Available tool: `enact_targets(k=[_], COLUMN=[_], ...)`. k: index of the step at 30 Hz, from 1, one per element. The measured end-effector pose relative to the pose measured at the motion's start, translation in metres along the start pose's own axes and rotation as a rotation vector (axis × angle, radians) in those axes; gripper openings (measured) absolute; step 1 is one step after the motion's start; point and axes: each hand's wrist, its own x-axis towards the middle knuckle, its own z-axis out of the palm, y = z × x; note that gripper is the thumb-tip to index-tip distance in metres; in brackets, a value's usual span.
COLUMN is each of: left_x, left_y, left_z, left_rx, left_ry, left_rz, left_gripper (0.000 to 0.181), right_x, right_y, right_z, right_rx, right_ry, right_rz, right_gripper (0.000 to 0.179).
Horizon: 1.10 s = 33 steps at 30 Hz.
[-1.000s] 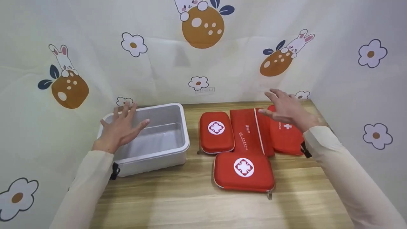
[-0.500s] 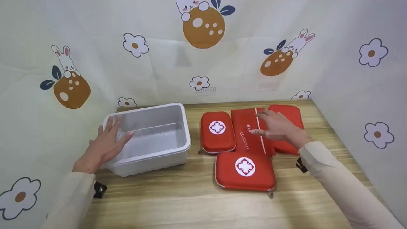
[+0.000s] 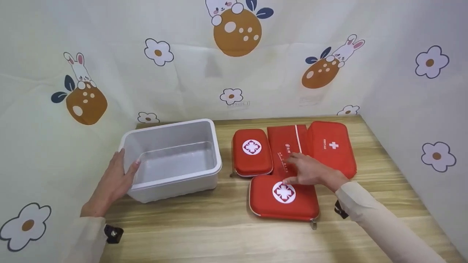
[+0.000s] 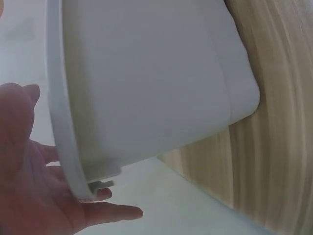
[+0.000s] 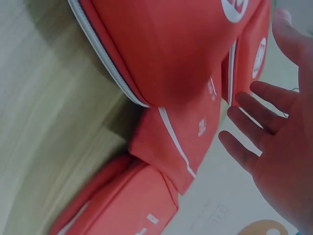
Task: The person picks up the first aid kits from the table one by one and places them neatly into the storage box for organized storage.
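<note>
A grey plastic bin (image 3: 175, 186) with a pale rim stands on the left of the table. At its left corner is my left hand (image 3: 115, 179); the thumb overlaps the rim, and in the left wrist view the fingers extend beside the bin wall (image 4: 151, 73). My right hand (image 3: 310, 171), fingers spread and holding nothing, is over the back right part of a red zippered first-aid case (image 3: 267, 204) with a white cross badge. In the right wrist view the palm (image 5: 288, 156) faces that front case (image 5: 161, 54).
Behind the front case lie a smaller red badge case (image 3: 252, 162), a flat red pouch (image 3: 279, 137) with a white stripe, and a red first-aid pouch (image 3: 332, 128) at the right. A patterned curtain (image 3: 190, 87) encloses the back and sides of the wooden table (image 3: 219, 237).
My left hand has dropped from above the bin to its left rim. The right hand has come down and toward me, from over the right pouch to over the front case.
</note>
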Motion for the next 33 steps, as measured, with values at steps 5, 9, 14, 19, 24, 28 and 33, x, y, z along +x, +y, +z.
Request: enact_targets(k=[5,9,14,19,24,28,33], left_x=[0.000,0.001,0.001,0.000,-0.002,-0.002,-0.003], left_y=[-0.008,-0.014,-0.017,-0.018,-0.018,-0.017,-0.018], left_z=[0.006,0.009,0.013,0.015,0.017,0.017,0.017], left_rx=[-0.082,-0.146,-0.205,-0.237,-0.245,-0.236,-0.237], left_ry=[0.083,0.105,0.123,0.148,0.160,0.161,0.159], left_rz=[0.000,-0.029,-0.061,-0.062,-0.073,-0.077,-0.082], left_gripper=[0.086,0.075,0.065,0.060,0.059,0.059,0.058], right_x=[0.002,0.003,0.004,0.005,0.003,0.000,-0.005], right_y=[0.002,0.004,0.007,0.009,0.010,0.011,0.012], right_z=[0.012,0.020,0.025,0.027,0.028,0.027,0.026], right_rx=[0.010,0.018,0.075,0.144,0.211,0.289,0.358], right_ry=[-0.008,-0.021,-0.020,-0.028,-0.067,-0.122,-0.186], right_rz=[-0.039,-0.057,-0.080,-0.091,-0.061,-0.023,0.002], right_gripper=[0.083,0.080,0.067,0.062,0.060,0.057,0.056])
